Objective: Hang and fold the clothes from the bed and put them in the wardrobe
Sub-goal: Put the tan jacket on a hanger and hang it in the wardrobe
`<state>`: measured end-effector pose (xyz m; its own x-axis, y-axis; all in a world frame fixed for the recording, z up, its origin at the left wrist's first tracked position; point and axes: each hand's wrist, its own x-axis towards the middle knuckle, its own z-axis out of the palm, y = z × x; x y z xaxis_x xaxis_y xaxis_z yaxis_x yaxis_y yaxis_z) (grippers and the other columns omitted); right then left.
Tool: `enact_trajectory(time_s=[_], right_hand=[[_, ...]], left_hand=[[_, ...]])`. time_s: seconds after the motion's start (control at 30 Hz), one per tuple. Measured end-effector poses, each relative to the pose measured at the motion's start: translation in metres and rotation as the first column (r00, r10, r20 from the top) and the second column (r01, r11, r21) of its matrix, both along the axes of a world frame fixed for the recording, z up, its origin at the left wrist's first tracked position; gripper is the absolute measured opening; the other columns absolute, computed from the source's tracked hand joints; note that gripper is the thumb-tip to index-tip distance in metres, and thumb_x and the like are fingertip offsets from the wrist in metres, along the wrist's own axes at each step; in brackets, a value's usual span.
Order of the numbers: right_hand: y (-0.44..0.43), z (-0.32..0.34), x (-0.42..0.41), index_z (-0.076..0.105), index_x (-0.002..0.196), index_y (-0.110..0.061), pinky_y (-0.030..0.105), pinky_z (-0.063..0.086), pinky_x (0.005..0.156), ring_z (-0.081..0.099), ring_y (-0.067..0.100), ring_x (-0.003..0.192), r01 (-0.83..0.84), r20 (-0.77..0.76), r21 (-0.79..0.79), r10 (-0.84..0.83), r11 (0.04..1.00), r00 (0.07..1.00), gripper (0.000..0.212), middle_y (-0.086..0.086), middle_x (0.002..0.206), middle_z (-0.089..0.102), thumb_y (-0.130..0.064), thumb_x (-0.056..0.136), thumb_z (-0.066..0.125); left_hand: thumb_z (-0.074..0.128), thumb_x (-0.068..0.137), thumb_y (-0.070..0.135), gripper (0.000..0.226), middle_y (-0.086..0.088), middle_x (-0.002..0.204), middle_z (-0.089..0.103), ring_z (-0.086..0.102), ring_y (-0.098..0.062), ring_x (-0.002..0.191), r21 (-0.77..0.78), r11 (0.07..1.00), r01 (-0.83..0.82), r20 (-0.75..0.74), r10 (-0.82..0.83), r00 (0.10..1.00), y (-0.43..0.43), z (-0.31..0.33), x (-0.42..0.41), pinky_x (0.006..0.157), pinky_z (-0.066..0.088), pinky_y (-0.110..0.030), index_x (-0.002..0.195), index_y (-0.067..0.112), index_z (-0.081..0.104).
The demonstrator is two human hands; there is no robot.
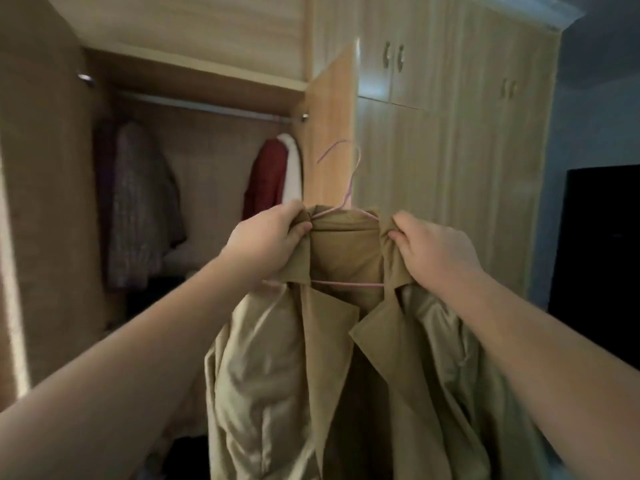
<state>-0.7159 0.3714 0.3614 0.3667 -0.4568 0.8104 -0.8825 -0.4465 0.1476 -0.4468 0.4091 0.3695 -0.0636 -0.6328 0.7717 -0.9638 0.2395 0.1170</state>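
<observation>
A khaki trench coat [346,358] hangs on a thin pink hanger [349,188], held up in front of the open wardrobe [194,188]. My left hand [266,237] grips the coat's left shoulder at the collar. My right hand [433,251] grips the right shoulder. The hanger's hook sticks up between my hands, in front of the edge of the open wardrobe door [332,133]. The coat's lapels fall open below, showing the lighter lining.
A metal rail [207,107] runs across the wardrobe's top. A checked garment [142,209] hangs at its left, a red and white garment [273,178] at its right. Closed wardrobe doors [450,150] stand to the right; a dark screen [602,254] is at far right.
</observation>
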Motion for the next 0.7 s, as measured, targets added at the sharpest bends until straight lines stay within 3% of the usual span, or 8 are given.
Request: enact_trajectory(time_s=[0.13, 0.27, 0.43, 0.57, 0.7], right_hand=[[-0.027, -0.009, 0.105, 0.043, 0.112, -0.031, 0.036, 0.039, 0.059, 0.067, 0.036, 0.08, -0.037, 0.019, -0.023, 0.037, 0.999, 0.999, 0.019, 0.006, 0.097, 0.07, -0.043, 0.101, 0.033], [-0.068, -0.011, 0.162, 0.044, 0.114, -0.028, 0.035, 0.036, 0.059, 0.065, 0.035, 0.08, -0.062, 0.031, 0.049, 0.061, 0.997, 0.998, 0.022, 0.011, 0.094, 0.069, -0.043, 0.103, 0.033], [-0.13, -0.02, 0.216, 0.049, 0.114, -0.024, 0.034, 0.034, 0.06, 0.065, 0.034, 0.081, -0.163, 0.132, 0.127, 0.146, 0.979, 0.98, 0.022, 0.009, 0.092, 0.067, -0.04, 0.102, 0.038], [-0.192, -0.017, 0.262, 0.046, 0.106, -0.025, 0.034, 0.033, 0.057, 0.047, 0.029, 0.063, -0.246, 0.165, 0.116, 0.226, 0.962, 0.96, 0.016, 0.004, 0.079, 0.059, -0.038, 0.103, 0.038], [-0.269, -0.006, 0.306, 0.046, 0.103, -0.028, 0.037, 0.047, 0.059, 0.059, 0.031, 0.069, -0.3, 0.209, 0.06, 0.282, 0.952, 0.936, 0.017, 0.0, 0.078, 0.059, -0.041, 0.102, 0.034]], left_hand=[[0.041, 0.099, 0.049, 0.032, 0.001, 0.118, 0.06, 0.054, -0.027, 0.11, -0.093, 0.977, -0.19, -0.058, 0.185, 0.981, -0.016, -0.031, 0.094, 0.091, 0.044, -0.046, 0.12, 0.027, 0.051], [0.042, 0.098, 0.048, 0.057, 0.0, 0.142, 0.05, 0.045, -0.026, 0.129, -0.076, 0.972, -0.223, 0.009, 0.224, 0.974, -0.04, -0.053, 0.149, 0.108, 0.032, -0.043, 0.15, 0.026, 0.033], [0.042, 0.099, 0.045, 0.06, 0.005, 0.152, 0.042, 0.038, -0.019, 0.137, -0.11, 0.964, -0.243, 0.103, 0.254, 0.962, -0.081, -0.05, 0.207, 0.116, 0.024, -0.041, 0.155, 0.032, 0.025], [0.037, 0.099, 0.046, 0.063, 0.008, 0.162, 0.027, 0.029, -0.018, 0.145, -0.081, 0.947, -0.31, 0.146, 0.319, 0.937, -0.132, -0.047, 0.25, 0.122, 0.018, -0.046, 0.157, 0.037, 0.013], [0.034, 0.101, 0.048, 0.064, 0.008, 0.166, 0.014, 0.018, -0.018, 0.15, -0.09, 0.931, -0.354, 0.137, 0.363, 0.922, -0.194, -0.033, 0.288, 0.123, 0.013, -0.048, 0.157, 0.042, 0.004]])
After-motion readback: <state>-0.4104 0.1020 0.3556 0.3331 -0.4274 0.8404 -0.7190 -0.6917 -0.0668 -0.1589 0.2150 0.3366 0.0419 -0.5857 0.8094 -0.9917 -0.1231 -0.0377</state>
